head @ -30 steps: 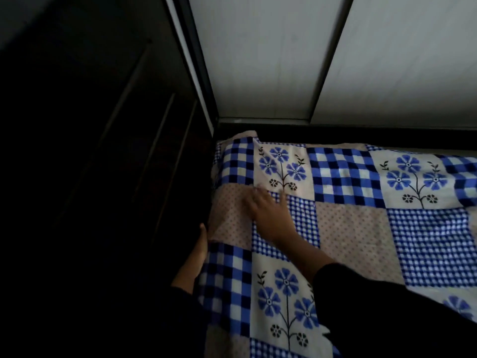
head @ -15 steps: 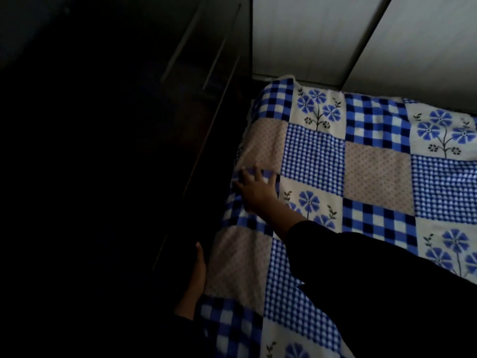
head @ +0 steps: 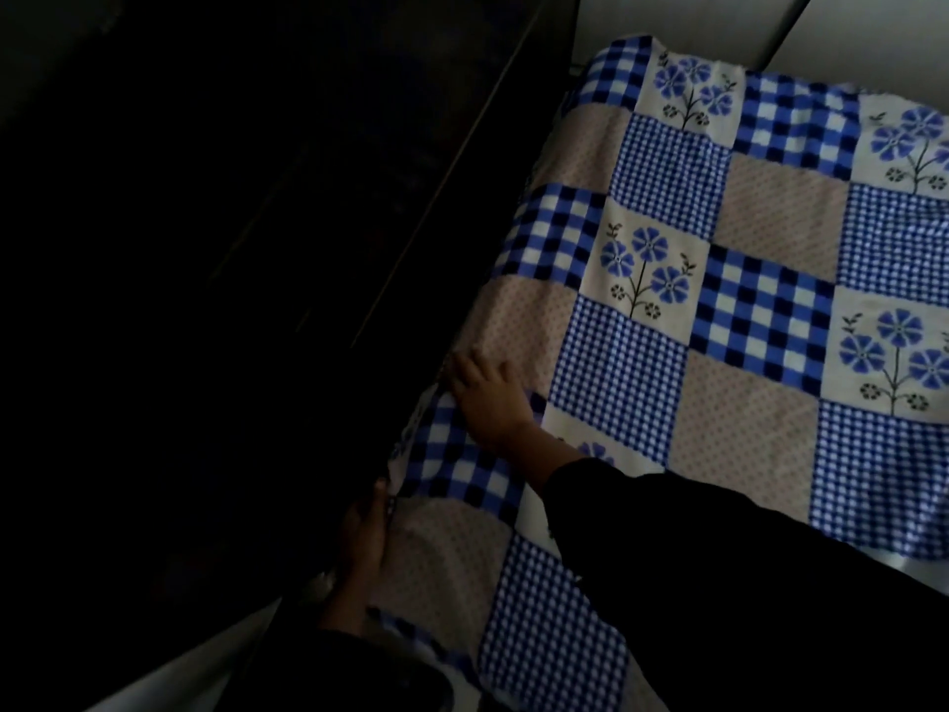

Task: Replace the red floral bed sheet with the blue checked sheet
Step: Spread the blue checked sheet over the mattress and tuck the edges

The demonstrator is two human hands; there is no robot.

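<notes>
Blue checked sheet (head: 719, 300): spread over the bed, a patchwork of checks, dots and blue flowers; its right and lower parts are cut off by the frame.
Right hand (head: 488, 398): flat, fingers spread, pressing the sheet near its left edge.
Left hand (head: 364, 537): deep in shadow at the sheet's edge, against the dark panel (head: 257, 249); whether it grips the cloth cannot be told.

Right hand (head: 488, 398) flat, palm down, fingers spread; left hand (head: 362, 537) extended, fingers straight.
</notes>
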